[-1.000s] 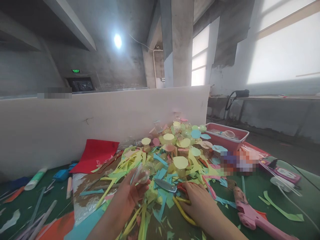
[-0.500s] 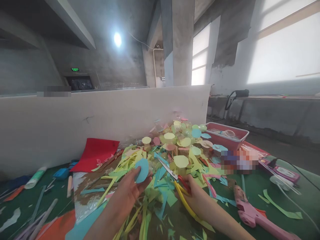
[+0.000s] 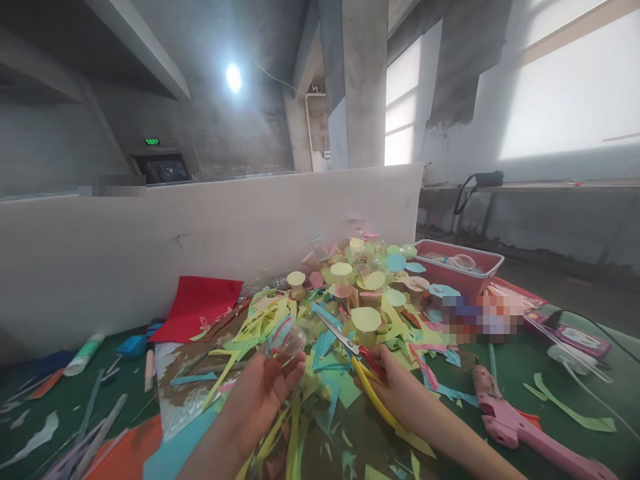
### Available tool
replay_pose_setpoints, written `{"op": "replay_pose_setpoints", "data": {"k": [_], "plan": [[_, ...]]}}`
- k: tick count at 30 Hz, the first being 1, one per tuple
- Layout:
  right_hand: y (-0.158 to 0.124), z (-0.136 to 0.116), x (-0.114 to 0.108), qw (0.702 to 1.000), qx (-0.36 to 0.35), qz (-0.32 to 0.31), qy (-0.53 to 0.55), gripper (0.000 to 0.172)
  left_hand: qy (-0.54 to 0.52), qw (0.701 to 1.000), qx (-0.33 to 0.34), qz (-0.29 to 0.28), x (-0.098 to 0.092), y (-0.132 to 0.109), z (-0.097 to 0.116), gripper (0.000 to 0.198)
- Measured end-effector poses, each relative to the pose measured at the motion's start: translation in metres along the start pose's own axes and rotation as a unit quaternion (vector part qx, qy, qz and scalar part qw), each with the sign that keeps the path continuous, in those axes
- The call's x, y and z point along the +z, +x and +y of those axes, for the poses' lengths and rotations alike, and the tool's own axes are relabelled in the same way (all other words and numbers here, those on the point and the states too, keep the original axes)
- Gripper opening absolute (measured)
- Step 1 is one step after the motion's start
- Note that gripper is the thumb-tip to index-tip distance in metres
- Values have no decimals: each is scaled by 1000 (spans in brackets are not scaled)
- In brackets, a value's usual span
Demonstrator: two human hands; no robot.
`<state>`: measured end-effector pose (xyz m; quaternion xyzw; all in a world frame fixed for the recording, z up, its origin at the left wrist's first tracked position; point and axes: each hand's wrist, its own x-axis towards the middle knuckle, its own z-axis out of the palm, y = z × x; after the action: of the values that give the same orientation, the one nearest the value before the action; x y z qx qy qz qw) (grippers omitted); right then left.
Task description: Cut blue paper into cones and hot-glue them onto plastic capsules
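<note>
My left hand point(image 3: 270, 387) has its fingers round a small clear plastic cup point(image 3: 290, 339), tilted sideways, with blue and pinkish colour along its rim. In my right hand point(image 3: 393, 383) is a pair of scissors point(image 3: 346, 341) with a red handle, its blades pointing up and left, seemingly closed. A long curved yellow piece point(image 3: 380, 403) runs beneath the right hand; I cannot tell whether it is part of the scissors. Under both hands lie paper scraps point(image 3: 327, 383) in yellow, green and blue. Just beyond is a heap of clear cups topped with coloured paper discs point(image 3: 366, 319).
A white board point(image 3: 210, 230) stands behind the heap. On the right are a pink basket point(image 3: 465, 270) and a pink glue gun point(image 3: 515, 420) with a trailing cord. Red sheets point(image 3: 200, 307), a white-green tube point(image 3: 85, 355) and a blue item point(image 3: 132, 346) lie to the left.
My left hand has turned the cup, so its clear side now shows where the flat blue disc faced me. The right hand keeps the scissors in nearly the same place. The view has shifted slightly.
</note>
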<state>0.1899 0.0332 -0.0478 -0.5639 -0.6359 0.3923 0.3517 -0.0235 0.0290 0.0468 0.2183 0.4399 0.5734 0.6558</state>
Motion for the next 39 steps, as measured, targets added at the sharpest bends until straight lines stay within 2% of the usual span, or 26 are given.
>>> {"op": "replay_pose_setpoints", "data": {"k": [8,14,18,20,22,25,27,30,35,37,39], "plan": [[4,6,3,999,-9,-12,49,32,-16,1000,-13,3,1,0,0,18],[-12,-24,-9,987,-28,-97,128,48,-23,999,-13,27,-2,2,-1,9],[-23,-40,-24,985,-21,-161,57,58,-21,999,8,37,-3,3,-4,14],[-24,-41,-25,985,-15,-170,36,59,-27,999,10,39,-1,3,-5,17],[-22,-37,-21,987,-10,-154,48,56,-33,998,6,48,1,3,-6,17],[-13,-24,-11,995,13,-85,51,45,-30,998,0,51,4,2,-6,18],[-7,-14,-7,1000,13,-14,-8,39,-25,999,4,45,5,1,-7,25],[-3,-3,-6,988,-14,58,-141,41,-21,999,3,40,4,0,-9,28],[-6,-10,-11,944,-110,129,-284,21,-11,999,-24,43,6,-3,-15,33],[-10,-16,-13,937,-168,149,-267,16,3,998,-35,49,8,-4,-20,29],[-13,-21,-13,939,-233,147,-204,13,21,998,-50,34,9,-4,-27,22]]}}
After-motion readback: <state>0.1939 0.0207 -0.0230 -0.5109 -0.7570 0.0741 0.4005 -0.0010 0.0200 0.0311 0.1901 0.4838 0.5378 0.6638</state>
